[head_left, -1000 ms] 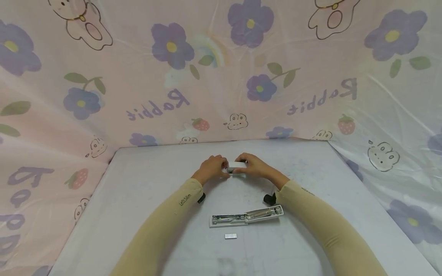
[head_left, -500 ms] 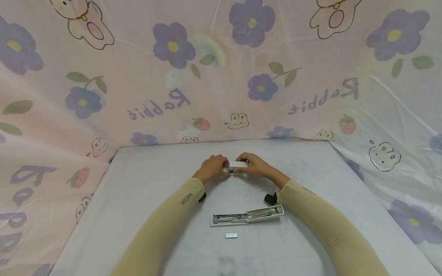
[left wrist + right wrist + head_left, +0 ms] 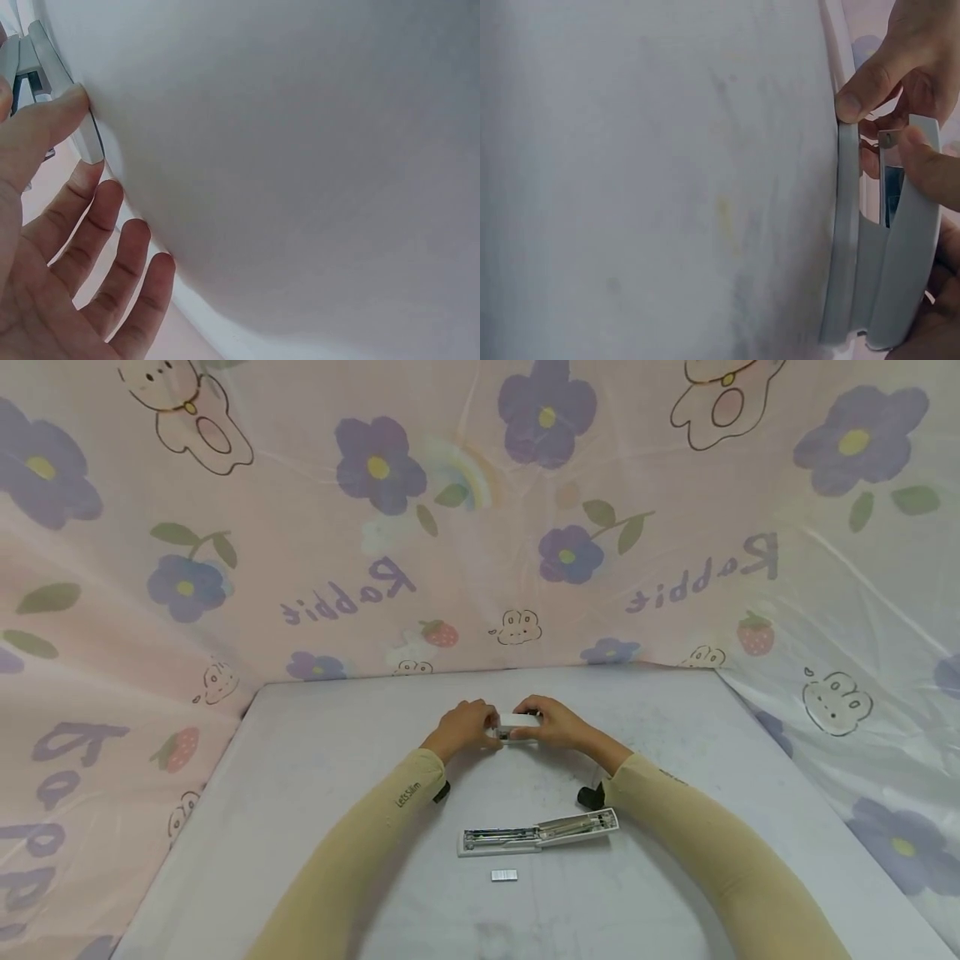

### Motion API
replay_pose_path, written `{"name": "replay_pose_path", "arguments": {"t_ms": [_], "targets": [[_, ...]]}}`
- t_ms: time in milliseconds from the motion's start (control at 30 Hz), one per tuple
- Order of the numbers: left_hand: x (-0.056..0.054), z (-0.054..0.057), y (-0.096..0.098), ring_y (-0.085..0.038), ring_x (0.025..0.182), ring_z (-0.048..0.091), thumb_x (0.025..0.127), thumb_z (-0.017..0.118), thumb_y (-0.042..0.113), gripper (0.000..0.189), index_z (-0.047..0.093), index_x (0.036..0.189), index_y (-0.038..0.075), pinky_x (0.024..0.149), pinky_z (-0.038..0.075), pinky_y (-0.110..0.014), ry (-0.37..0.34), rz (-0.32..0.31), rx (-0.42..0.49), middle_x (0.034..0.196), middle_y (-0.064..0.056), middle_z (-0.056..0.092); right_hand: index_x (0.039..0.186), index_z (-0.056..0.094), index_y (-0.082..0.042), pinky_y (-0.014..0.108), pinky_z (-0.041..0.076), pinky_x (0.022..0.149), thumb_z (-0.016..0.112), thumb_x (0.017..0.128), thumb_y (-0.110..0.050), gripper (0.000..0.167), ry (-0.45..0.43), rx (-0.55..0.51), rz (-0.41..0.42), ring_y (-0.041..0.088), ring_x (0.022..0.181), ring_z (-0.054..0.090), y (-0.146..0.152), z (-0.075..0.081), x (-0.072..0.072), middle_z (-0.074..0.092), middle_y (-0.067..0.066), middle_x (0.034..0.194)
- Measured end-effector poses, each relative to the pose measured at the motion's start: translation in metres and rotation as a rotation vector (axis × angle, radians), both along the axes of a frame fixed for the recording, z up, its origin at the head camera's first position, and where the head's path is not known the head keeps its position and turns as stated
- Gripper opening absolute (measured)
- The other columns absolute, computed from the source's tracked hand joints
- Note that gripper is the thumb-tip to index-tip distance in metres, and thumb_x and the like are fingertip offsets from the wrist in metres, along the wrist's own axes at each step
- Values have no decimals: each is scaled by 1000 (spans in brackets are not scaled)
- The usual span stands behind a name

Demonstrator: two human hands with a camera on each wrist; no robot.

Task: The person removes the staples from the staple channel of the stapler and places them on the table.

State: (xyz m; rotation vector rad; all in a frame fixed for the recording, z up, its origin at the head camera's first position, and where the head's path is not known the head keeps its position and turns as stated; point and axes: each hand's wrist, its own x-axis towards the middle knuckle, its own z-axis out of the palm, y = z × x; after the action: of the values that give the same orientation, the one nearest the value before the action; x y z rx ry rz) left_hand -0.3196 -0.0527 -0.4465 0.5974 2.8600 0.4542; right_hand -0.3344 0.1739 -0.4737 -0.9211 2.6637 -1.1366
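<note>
A white stapler (image 3: 517, 720) is between both hands near the far middle of the table, its upper arm raised a little from its base in the right wrist view. My left hand (image 3: 467, 727) pinches the front end of the base (image 3: 91, 142) with thumb and index finger; its other fingers spread along the table. Around the upper arm (image 3: 911, 262) and its side curl the thumb and fingers of my right hand (image 3: 564, 725). Nearer to me lies a second white stapler (image 3: 501, 837), opened out flat with its metal insides showing. A small strip of staples (image 3: 504, 876) lies in front of it.
A white cloth-covered table (image 3: 337, 727) spans the view. Patterned fabric (image 3: 465, 568) hangs behind it and at both sides. A black wrist device (image 3: 590, 797) sits under the right sleeve, close to the opened stapler; another (image 3: 442, 792) is under the left sleeve.
</note>
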Motion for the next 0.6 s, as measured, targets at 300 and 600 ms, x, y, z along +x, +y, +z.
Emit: {"name": "replay_pose_path", "arguments": {"t_ms": [300,600], "targets": [[4,1,0,-22,101,58,90,90,31,37,73,118,13,94,52,-43,-16,11,18,108,-1,65,128,70,2,55,48,103,85,95,-23,44,-5,-22,-6,36,116,64,0,-1,3,71,18,124],[4,3,-1,-23,102,58,91,89,32,37,73,118,13,94,52,-43,6,8,12,110,-2,66,123,73,-3,50,50,96,87,93,-23,38,32,-41,-21,29,107,65,0,-6,1,73,11,117]]}}
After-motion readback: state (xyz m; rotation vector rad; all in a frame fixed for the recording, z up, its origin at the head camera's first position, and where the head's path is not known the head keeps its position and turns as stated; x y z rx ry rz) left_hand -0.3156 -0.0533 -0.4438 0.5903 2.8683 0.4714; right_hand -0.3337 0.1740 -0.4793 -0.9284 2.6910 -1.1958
